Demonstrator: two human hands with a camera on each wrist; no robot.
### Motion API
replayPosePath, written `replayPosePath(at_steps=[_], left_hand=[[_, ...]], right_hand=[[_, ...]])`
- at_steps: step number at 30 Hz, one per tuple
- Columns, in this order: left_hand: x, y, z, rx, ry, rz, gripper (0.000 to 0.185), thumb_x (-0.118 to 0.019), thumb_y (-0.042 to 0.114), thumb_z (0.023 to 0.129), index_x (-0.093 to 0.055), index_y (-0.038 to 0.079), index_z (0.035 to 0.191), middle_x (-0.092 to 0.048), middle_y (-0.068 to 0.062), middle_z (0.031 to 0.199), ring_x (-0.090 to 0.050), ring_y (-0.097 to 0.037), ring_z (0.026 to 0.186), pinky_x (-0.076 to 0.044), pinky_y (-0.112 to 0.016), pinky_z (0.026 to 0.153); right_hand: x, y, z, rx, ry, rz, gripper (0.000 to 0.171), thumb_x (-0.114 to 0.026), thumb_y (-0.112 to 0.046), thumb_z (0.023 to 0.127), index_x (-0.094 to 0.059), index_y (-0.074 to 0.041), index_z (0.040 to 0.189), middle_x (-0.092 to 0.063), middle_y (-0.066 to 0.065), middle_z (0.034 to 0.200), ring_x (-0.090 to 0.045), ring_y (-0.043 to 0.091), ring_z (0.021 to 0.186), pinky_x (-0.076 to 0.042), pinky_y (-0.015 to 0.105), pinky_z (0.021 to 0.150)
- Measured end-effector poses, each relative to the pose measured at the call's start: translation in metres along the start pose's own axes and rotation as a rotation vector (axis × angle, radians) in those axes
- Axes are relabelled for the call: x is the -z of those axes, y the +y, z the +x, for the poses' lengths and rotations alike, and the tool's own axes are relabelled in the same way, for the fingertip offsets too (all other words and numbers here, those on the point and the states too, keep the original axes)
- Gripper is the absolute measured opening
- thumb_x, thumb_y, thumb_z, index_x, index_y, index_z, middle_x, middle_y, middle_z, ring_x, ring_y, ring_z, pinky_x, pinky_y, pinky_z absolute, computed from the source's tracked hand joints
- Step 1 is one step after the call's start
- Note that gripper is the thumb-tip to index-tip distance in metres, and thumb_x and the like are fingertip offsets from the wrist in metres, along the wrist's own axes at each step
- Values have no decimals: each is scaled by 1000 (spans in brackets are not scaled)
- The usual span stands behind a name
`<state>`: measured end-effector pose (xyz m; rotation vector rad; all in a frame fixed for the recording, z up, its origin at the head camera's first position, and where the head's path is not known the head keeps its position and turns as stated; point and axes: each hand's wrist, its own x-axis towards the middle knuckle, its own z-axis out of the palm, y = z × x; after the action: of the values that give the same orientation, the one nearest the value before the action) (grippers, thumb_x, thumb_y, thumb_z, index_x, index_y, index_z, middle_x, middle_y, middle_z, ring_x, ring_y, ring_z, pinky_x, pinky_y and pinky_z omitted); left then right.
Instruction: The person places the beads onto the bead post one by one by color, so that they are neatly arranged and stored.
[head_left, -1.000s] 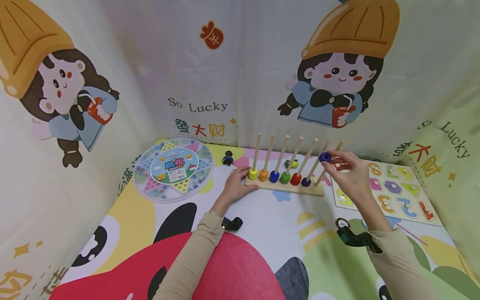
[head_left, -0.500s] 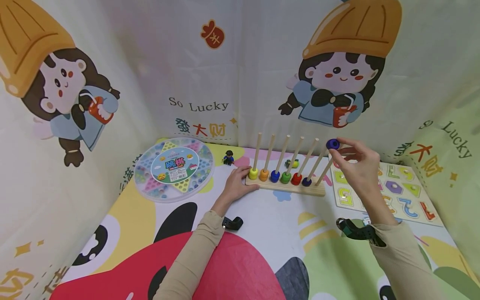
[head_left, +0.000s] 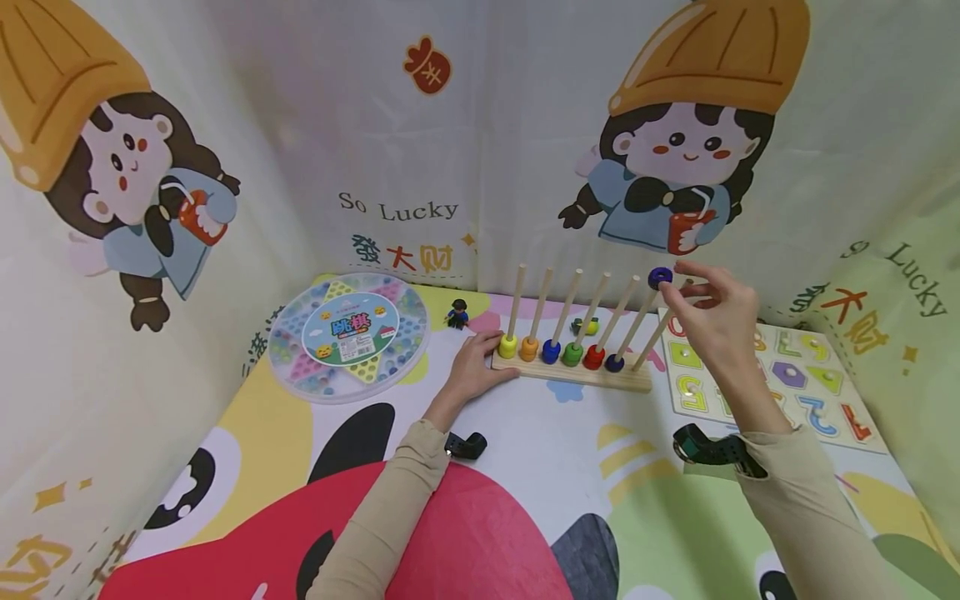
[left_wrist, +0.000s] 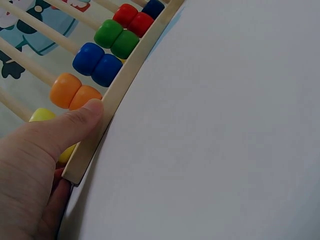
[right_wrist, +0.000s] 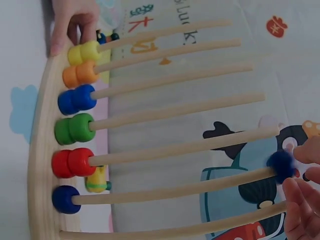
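Observation:
A wooden bead stand has a row of upright pegs. Yellow, orange, blue, green and red beads sit in pairs at the feet of the first pegs. One dark blue bead lies at the foot of the sixth peg; the last peg is bare. My left hand grips the stand's left end, thumb along the front by the orange beads. My right hand is raised at the right end, its fingertips around another dark blue bead. That bead is at the top of the sixth peg, slightly blurred.
A round Chinese checkers box lies at the left. A small toy figure stands behind the left hand, and a green-yellow toy behind the pegs. A number puzzle board lies at the right. A printed curtain hangs behind.
My right hand has risen with the dark blue bead, moving it from beside the sixth peg up to its tip. The left hand keeps its hold on the stand.

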<state>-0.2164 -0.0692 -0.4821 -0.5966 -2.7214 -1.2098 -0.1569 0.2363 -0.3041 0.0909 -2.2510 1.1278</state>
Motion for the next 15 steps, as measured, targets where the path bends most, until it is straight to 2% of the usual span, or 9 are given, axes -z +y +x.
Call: replayPosePath(at_steps=[6,12,15], left_hand=[[-1,-2,2,19,-13,-16,75,-83,35,80,-54,-4,137,-50,-12,143,-46,-29,131,-40,-39,109],[5,-6,0,8,52,-109,72,-81,30,82,-52,-4,139,-53,-17,137,-55,-30,118,-49,-38,100],[9,-6,-1,13,81,-125,71,-78,30,85,-49,-1,142,-53,-16,139,-56,-30,114,-50,-41,97]], right_hand=[[2,0,-9,14,52,-25,34,-70,-19,92,-69,0,119,-65,16,113,-54,-12,82,-45,10,73],[-2,12,-27,80,47,-9,30,-70,-11,91,-69,4,117,-66,17,108,-54,-16,85,-44,6,73],[-7,22,-36,119,26,7,27,-71,-5,88,-69,5,113,-67,19,104,-56,-15,87,-45,5,72]])
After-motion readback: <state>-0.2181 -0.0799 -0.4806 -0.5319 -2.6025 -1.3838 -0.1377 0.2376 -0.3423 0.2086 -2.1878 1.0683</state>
